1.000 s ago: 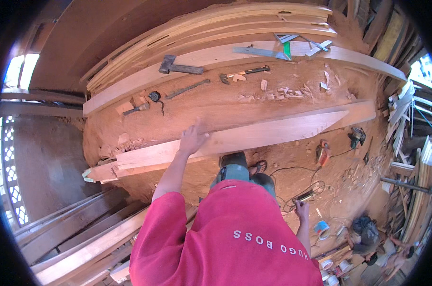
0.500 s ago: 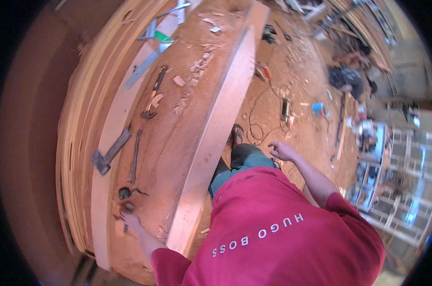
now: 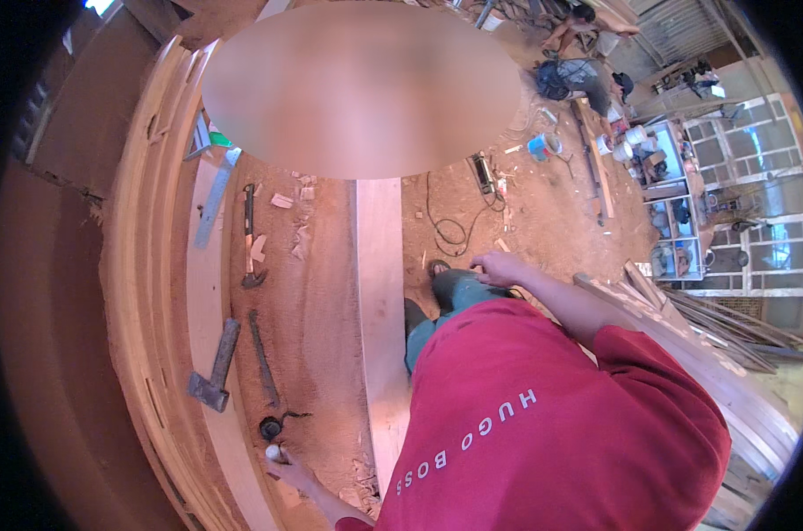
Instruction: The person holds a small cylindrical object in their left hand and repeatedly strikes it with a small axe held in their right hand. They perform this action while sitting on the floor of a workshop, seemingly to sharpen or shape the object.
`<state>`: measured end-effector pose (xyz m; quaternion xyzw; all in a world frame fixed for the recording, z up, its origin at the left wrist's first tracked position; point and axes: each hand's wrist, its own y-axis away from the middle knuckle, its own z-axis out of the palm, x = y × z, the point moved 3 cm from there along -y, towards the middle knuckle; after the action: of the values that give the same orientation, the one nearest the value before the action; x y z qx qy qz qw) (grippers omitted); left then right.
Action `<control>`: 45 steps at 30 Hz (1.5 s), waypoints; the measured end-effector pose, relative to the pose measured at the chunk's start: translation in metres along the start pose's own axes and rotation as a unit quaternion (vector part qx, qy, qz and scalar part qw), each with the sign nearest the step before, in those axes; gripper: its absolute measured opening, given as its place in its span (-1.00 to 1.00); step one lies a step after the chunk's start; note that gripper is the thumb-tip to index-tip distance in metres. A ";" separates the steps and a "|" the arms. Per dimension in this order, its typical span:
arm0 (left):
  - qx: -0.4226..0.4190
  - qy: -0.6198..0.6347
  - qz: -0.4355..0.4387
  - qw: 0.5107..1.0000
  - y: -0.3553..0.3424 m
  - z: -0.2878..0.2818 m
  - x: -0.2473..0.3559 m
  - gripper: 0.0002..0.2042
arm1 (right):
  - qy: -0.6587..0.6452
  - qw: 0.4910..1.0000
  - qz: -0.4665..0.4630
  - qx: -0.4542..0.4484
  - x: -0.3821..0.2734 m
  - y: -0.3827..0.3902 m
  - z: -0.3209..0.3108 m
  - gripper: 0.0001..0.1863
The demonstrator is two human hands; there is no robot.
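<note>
At the lower left, my left hand (image 3: 293,471) is closed around a small object with a pale round end (image 3: 274,453); most of it is hidden by the fingers. Just beyond it lies a dark round object (image 3: 270,428) with a black cord or strap. My right hand (image 3: 499,268) hangs beside my thigh, fingers loosely bent, with nothing visible in it. A long dark metal bar (image 3: 263,358) lies farther along the bench. To its left, a heavy hammer (image 3: 211,389) with a thick handle rests on a plank (image 3: 229,442). A claw hammer (image 3: 250,234) lies beyond.
A long pale board (image 3: 381,292) runs along the bench edge beside my legs. Stacked timber (image 3: 145,292) lines the left. A metal square (image 3: 214,199) lies on the plank. A corded power tool (image 3: 484,174) and a blue bucket (image 3: 543,146) stand on the floor; another person (image 3: 579,78) crouches beyond.
The view has turned, so the bench now runs more upright. My left hand has come nearer my body with the pale-ended object. My right hand has moved closer to my thigh.
</note>
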<state>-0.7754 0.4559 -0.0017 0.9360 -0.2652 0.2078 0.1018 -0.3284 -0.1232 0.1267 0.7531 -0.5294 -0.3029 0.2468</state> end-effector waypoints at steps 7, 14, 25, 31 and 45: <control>-0.105 0.023 0.046 0.993 -0.089 -0.032 0.217 -0.57 | -0.144 0.986 0.015 0.079 0.045 0.014 0.043 -0.58; -0.031 -0.115 0.281 0.952 -0.165 -0.005 0.272 -0.53 | -0.272 0.956 0.093 0.056 0.081 0.038 0.072 -0.55; -0.057 0.046 0.243 0.967 -0.129 -0.008 0.399 -0.65 | -0.330 0.935 0.096 0.093 0.170 -0.007 0.080 -0.55; -0.307 0.199 0.218 0.905 -0.044 0.014 0.587 -0.78 | -0.722 0.685 0.012 -0.096 0.092 -0.098 -0.024 -0.47; -0.470 -0.004 0.712 0.522 0.158 0.126 0.898 -0.69 | -0.930 0.352 -0.037 -0.098 0.142 -0.066 -0.149 -0.68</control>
<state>-0.1242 -0.1221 0.2962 0.2531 -0.9026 0.0528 0.3442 -0.1425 -0.2290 0.1563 -0.0213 -0.3584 -0.8679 -0.3434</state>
